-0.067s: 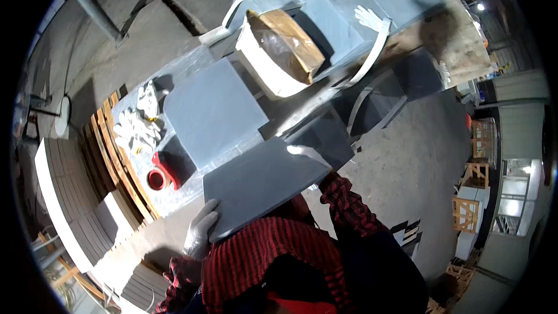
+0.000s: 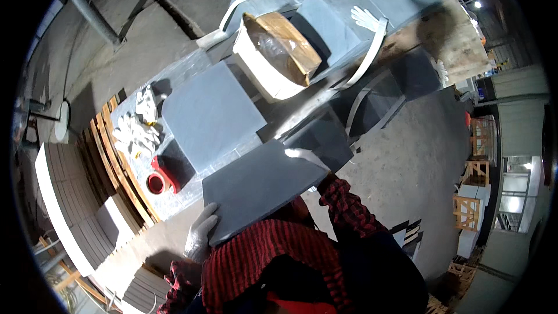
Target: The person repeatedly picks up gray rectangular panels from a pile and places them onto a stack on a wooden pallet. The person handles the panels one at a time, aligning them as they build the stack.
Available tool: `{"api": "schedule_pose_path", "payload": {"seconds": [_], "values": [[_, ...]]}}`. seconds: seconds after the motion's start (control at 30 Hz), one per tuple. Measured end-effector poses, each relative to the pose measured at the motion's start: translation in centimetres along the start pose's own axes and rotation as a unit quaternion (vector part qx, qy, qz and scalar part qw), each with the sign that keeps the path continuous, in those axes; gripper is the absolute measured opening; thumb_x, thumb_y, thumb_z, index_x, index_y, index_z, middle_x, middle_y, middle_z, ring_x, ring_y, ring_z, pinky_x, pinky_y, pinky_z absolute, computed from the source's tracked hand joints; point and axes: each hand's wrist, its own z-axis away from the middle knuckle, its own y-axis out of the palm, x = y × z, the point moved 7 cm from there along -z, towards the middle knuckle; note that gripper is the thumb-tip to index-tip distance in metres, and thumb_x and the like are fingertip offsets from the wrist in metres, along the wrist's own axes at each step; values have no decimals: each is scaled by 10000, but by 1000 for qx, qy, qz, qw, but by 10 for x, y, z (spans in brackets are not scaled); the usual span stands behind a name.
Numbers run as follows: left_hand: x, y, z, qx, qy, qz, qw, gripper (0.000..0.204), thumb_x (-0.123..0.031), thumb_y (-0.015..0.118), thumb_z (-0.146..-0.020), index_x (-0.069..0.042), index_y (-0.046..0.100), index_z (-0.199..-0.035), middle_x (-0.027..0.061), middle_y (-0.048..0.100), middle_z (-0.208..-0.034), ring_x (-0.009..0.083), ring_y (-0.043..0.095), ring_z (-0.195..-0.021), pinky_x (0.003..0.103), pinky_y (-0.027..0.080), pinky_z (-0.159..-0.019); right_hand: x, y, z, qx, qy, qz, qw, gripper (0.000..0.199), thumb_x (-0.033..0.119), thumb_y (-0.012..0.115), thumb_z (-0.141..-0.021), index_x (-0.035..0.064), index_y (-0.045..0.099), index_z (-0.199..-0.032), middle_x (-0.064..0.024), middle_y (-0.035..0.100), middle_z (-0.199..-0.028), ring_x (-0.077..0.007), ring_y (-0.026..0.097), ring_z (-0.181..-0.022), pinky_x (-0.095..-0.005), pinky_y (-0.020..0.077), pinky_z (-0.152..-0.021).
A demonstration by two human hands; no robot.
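Note:
A flat dark-grey slab (image 2: 256, 183), like a stone tile, is held in front of my body, its broad face turned up. My left hand (image 2: 200, 231), in a white glove, grips its lower left corner, with the palm side hidden. My right hand (image 2: 307, 157), also gloved in white, clasps the right edge, its fingers lying over the upper face. Just beyond the held slab, a larger blue-grey slab (image 2: 212, 116) lies flat on a wrapped pallet load (image 2: 192, 195).
White gloves (image 2: 138, 131) and a red tape dispenser (image 2: 164, 177) lie left on the pallet load. Ahead stands an opened carton (image 2: 270, 75) with clear plastic inside. Grey slabs (image 2: 331, 26) with pale foam strips (image 2: 372, 52) are beyond it. Stacked tiles (image 2: 70, 197) stand at far left.

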Motion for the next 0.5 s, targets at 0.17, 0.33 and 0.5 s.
{"api": "schedule_pose_path", "payload": {"seconds": [0.17, 0.33, 0.5], "values": [[24, -5, -8, -31, 20, -29, 999, 547, -142, 531, -944, 56, 428, -1443, 149, 513, -1400, 230, 506, -1242, 334, 385, -1082, 12, 4, 4, 24, -151, 178, 972, 390, 259, 588, -946, -15, 630, -1221, -169, 679, -1188, -269, 653, -1084, -360, 510, -951], [38, 14, 3, -85, 3, 7, 996, 469, -123, 524, -948, 50, 491, -1383, 122, 554, -1325, 201, 532, -1173, 327, 404, -1049, -61, 5, 13, 49, 37, -172, 983, 404, 271, 600, -974, -5, 624, -1269, -73, 663, -1210, -164, 611, -1108, -300, 479, -969], [28, 46, 33, -156, 19, -47, 986, 375, -97, 537, -951, 62, 572, -1289, 76, 616, -1161, 161, 555, -1049, 302, 422, -985, -56, -3, 41, 88, 8, -134, 987, 379, 218, 527, -983, 6, 612, -1285, -132, 638, -1268, -243, 585, -1190, -355, 438, -1049]]}}
